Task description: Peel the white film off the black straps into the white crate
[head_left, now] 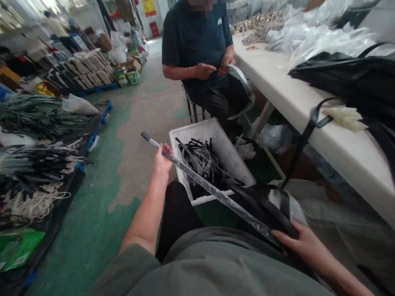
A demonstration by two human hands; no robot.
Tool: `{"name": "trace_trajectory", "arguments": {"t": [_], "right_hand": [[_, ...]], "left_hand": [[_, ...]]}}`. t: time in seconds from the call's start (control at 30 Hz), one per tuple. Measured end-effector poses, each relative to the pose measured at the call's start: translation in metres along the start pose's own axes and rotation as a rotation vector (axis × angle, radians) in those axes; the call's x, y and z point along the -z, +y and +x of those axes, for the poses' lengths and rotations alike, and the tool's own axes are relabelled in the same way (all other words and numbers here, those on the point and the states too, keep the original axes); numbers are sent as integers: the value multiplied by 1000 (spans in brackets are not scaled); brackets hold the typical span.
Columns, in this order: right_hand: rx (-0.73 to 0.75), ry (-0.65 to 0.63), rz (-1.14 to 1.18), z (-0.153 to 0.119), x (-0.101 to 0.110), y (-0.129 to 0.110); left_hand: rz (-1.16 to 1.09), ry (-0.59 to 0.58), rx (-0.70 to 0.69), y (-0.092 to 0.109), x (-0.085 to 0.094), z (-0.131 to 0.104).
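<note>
A long strap in clear wrapping [214, 189] runs diagonally across the view in front of my body. Near its upper left end, my left hand [163, 158] is closed round it. My right hand [296, 238] grips the strap's lower right end, together with some black straps [262, 202] that hang beside it. Beyond the strap stands a white bin [230, 152], holding a tangle of black and clear-wrapped strips [201, 163].
A seated person [197, 44] handles a pale strip [245, 83] behind the bin. On the right, a white table [288, 92] bears a black bag [357, 71] and plastic wrap. Bundled cords [39, 114] lie on a pallet at left.
</note>
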State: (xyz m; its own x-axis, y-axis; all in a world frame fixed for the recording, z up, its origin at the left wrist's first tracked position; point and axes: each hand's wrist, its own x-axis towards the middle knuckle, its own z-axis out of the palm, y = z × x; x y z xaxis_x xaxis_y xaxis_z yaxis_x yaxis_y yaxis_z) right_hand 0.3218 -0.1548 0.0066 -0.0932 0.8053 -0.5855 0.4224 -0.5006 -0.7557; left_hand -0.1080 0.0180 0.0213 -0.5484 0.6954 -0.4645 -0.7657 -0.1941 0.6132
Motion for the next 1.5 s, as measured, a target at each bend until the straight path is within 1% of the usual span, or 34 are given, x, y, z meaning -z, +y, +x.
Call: {"name": "trace_trajectory", "arguments": {"t": [0.07, 0.13, 0.17, 0.23, 0.33, 0.4, 0.47, 0.53, 0.6, 0.73, 0.87, 0.97, 1.03, 1.1, 1.13, 1.2, 1.27, 1.33, 1.43, 1.5], "right_hand": [[-21, 6, 5, 2, 1, 2], [-20, 19, 43, 4, -3, -8], [-19, 16, 83, 4, -6, -17], [-28, -8, 211, 4, -15, -40], [-39, -69, 438, 10, -31, -77], [-21, -125, 556, 17, -42, -96], [-1, -169, 662, 25, -52, -107], [26, -179, 729, 31, -60, -111], [38, -166, 762, 34, -66, -111], [-7, -152, 847, 35, -71, -106], [-78, -167, 947, 35, -73, -103], [-95, -192, 978, 35, -74, -101], [-41, -184, 964, 34, -74, -98], [60, -135, 901, 32, -71, -95], [121, -100, 861, 31, -68, -94], [229, -47, 780, 29, -62, -93], [302, -50, 713, 29, -54, -96], [350, -82, 666, 30, -48, -101], [402, -115, 625, 35, -43, -111], [431, -125, 567, 37, -42, -116]], "left_hand": [[60, -55, -107, 10, -2, -6], [149, -159, -158, 6, 0, -24], [205, -226, -156, -2, 2, -37], [336, -372, -116, -24, 9, -68], [558, -580, -60, -60, 21, -121], [700, -700, -48, -78, 28, -151], [816, -815, -61, -89, 32, -172], [897, -923, -117, -95, 34, -183], [945, -995, -189, -98, 36, -186], [1029, -1027, -273, -105, 44, -180], [1186, -1091, -348, -114, 53, -177], [1225, -1076, -379, -116, 54, -180], [1240, -1027, -362, -115, 53, -182], [1250, -975, -294, -112, 51, -181], [1241, -962, -230, -110, 50, -179], [1185, -969, -50, -107, 49, -174], [1118, -1018, 148, -104, 48, -170], [1089, -1088, 293, -101, 46, -167], [1076, -1186, 419, -99, 43, -167], [1042, -1197, 441, -98, 38, -170]]}}
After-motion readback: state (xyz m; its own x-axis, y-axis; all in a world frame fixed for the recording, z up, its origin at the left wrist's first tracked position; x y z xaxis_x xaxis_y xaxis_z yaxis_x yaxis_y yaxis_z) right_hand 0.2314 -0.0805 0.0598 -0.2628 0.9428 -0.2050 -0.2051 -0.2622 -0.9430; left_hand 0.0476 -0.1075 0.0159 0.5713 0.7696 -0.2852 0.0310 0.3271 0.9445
